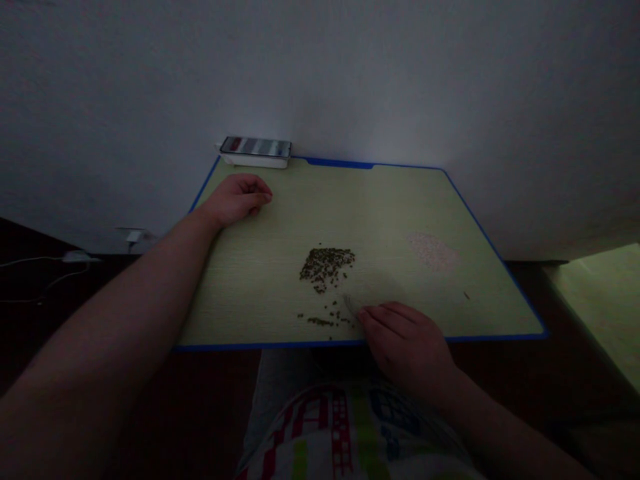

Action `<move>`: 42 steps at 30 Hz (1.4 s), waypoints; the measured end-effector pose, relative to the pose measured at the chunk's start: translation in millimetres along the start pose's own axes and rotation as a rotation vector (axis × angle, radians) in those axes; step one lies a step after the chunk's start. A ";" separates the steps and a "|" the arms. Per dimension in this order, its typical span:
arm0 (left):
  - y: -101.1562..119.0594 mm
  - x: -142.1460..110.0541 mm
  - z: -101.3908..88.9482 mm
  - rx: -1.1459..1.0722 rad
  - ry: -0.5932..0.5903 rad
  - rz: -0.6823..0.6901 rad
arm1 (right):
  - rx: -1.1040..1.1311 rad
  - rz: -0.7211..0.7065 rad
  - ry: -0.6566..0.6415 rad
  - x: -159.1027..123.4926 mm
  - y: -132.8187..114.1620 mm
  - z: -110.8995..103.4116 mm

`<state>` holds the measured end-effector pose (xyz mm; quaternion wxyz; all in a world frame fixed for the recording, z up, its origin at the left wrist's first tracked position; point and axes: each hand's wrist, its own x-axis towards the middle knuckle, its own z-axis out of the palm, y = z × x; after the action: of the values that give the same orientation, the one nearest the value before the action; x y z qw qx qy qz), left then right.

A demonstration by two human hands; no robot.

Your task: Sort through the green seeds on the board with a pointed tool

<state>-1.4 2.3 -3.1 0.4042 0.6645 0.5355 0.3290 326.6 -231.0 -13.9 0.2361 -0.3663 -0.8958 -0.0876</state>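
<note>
My right hand (pixel 407 337) is at the table's near edge, its fingers closed around a thin grey tool that looks like tweezers (pixel 349 304). The tool's tip points toward a loose pile of small dark green beans (pixel 327 263), probably mung beans. A short row of the same beans (pixel 320 321) and a few scattered ones lie nearer the edge. My left hand (pixel 240 199) rests on the table's left side, fingers loosely curled in, and nothing shows in it. To the right spreads a patch of pale grains (pixel 434 252), perhaps rice.
The light table top (pixel 370 207) has a blue rim and stands against a grey wall (pixel 400 80). A white box (pixel 256 160) with a phone-like dark panel on top sits at the back left corner. A small dark sliver (pixel 467 295) lies at right. Cables (pixel 75 257) run at far left.
</note>
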 end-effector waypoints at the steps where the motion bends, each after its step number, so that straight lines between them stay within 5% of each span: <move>1: 0.6 -0.1 0.1 -0.001 0.001 0.001 | -0.005 0.006 0.000 0.0 1.4 -1.0; 42: 3.6 -0.7 1.1 -0.016 0.010 -0.009 | 0.049 -0.007 0.006 7.0 -12.3 -1.8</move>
<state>1.0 1.0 -0.3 0.4085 0.6571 0.5380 0.3345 314.4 -236.0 -8.8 0.2474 -0.3569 -0.8982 -0.0678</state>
